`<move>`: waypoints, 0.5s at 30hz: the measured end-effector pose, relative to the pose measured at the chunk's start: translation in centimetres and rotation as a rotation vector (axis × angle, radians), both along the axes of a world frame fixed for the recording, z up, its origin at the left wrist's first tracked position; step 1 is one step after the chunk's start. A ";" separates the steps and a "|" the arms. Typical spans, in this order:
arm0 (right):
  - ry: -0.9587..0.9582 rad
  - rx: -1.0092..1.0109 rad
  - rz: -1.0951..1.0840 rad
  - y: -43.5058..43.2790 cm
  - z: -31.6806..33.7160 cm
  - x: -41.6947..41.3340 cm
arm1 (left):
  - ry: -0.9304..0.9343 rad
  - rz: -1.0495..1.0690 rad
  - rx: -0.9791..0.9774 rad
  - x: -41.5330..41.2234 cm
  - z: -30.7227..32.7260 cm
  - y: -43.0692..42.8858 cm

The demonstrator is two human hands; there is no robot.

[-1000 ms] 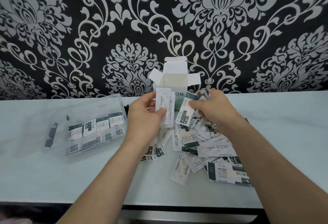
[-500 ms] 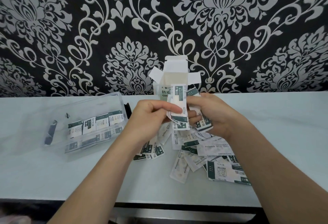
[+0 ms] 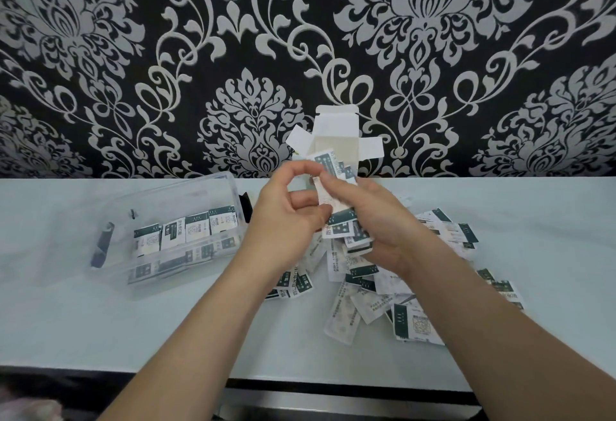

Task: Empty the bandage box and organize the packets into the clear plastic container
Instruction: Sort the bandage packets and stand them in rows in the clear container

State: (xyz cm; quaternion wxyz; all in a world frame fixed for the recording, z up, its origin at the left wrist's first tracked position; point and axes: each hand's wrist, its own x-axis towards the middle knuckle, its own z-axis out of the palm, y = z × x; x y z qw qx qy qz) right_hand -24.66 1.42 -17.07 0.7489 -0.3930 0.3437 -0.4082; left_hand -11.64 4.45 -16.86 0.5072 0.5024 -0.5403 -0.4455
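The white bandage box (image 3: 336,134) stands upright against the wall with its top flaps open. A loose pile of white and dark green bandage packets (image 3: 383,290) lies on the table in front of it. My left hand (image 3: 290,217) and my right hand (image 3: 373,220) meet above the pile, together holding a small stack of packets (image 3: 333,184) upright between the fingers. The clear plastic container (image 3: 186,194) sits to the left, with a row of packets (image 3: 186,230) standing inside it.
A pale table (image 3: 100,317) runs along a black and silver patterned wall (image 3: 133,54). The container's clear lid with a dark latch (image 3: 101,247) lies at its left. The table's front edge is near the bottom of the view.
Both hands came together and rose toward the box, gathering the separate packets into one stack held between them.
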 end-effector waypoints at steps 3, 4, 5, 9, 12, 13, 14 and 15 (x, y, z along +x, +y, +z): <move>-0.084 0.094 -0.004 -0.3 -0.3 0.6 | -0.177 -0.021 -0.086 -0.3 -0.4 0.0; -0.139 0.128 -0.008 -0.4 -0.3 0.7 | -0.314 -0.009 -0.152 -0.2 -0.4 0.0; -0.182 0.157 -0.010 -0.5 -0.4 0.7 | -0.452 0.015 -0.216 -0.1 -0.4 0.1; -0.133 0.161 0.011 -0.4 -0.5 0.8 | -0.680 -0.088 -0.229 0.4 0.3 0.6; 0.047 0.072 0.043 0.1 -0.3 1.0 | -0.808 -0.223 -0.207 0.2 0.5 1.0; 0.109 0.030 0.064 0.2 -0.4 1.0 | -0.841 -0.238 -0.211 0.1 0.3 1.0; 0.181 -0.016 0.087 0.2 -0.5 1.1 | -0.865 -0.241 -0.220 0.0 0.1 1.0; 0.247 -0.060 0.104 0.3 -0.6 1.3 | -0.873 -0.236 -0.232 0.0 -0.1 1.0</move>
